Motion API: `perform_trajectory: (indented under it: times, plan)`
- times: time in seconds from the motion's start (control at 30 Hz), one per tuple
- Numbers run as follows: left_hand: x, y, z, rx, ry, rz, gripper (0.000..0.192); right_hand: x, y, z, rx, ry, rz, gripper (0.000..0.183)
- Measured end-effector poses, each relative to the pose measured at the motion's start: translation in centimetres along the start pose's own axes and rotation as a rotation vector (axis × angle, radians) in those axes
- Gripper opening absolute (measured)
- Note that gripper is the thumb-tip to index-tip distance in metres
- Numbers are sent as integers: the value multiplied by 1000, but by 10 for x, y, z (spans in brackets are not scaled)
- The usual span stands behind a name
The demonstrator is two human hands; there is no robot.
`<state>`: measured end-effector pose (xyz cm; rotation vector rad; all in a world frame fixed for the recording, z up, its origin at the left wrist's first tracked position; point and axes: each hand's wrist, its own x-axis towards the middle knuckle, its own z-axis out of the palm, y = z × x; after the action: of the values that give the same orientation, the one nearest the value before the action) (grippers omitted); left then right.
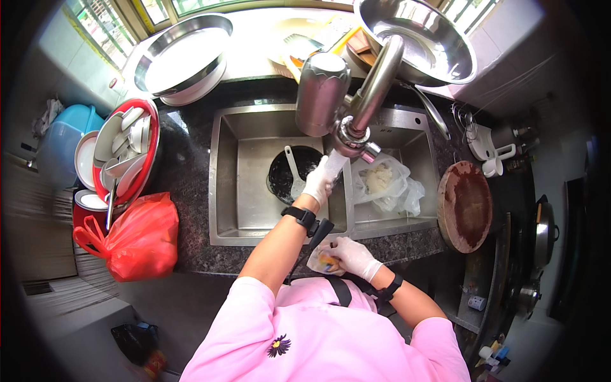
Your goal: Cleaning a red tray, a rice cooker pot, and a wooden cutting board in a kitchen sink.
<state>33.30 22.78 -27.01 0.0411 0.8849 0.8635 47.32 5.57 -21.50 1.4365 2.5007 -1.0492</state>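
Note:
My left hand [319, 185], in a thin white glove, is under the running water [337, 164] of the tap [352, 138], over the left basin of the steel sink [248, 210]. Its fingers look curled, but glare and water hide whether anything is in them. Below it a black round pan [278, 179] sits in the basin, wet inside, with a pale slotted spatula [292, 164] resting in it. At the counter's front edge my gloved right hand [357, 258] grips a pale cloth-like piece [326, 260] with coloured patches.
In the right basin lies a clear plastic bag [403, 186] with whitish food. A round wooden board [465, 205] stands right of the sink. Left are a red basin of dishes [152, 143] and a red plastic bag [143, 243]. Steel bowls [425, 47] line the windowsill.

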Motion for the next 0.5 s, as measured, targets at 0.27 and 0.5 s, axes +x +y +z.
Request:
perform_trajectory:
  times: [0.27, 0.5]
  plan:
    - [-14, 6, -26, 618, 29, 152, 34, -66, 84, -52, -48, 386, 800, 30]
    - [-50, -4, -2, 943, 177, 302, 35, -63, 73, -41, 204, -44, 408, 26]
